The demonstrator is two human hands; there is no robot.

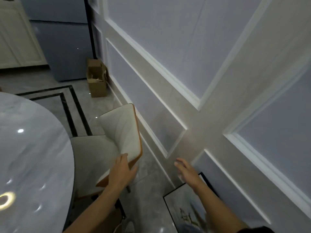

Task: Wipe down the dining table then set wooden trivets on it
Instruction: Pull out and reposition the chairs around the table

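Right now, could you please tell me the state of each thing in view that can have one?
dining table: glossy, reflecting lights.
chair: upright, seat beside the dining table's edge.
left hand: fingers grip the chair's backrest.
right hand: open, holding nothing.
cardboard box: open, on the floor by the wall.
framed picture: on the floor, leaning against the wall.

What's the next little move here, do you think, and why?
Probably pull the chair clear of the dining table: the left hand grips its backrest, its seat sits close against the table's edge, and the right hand is open, holding nothing.
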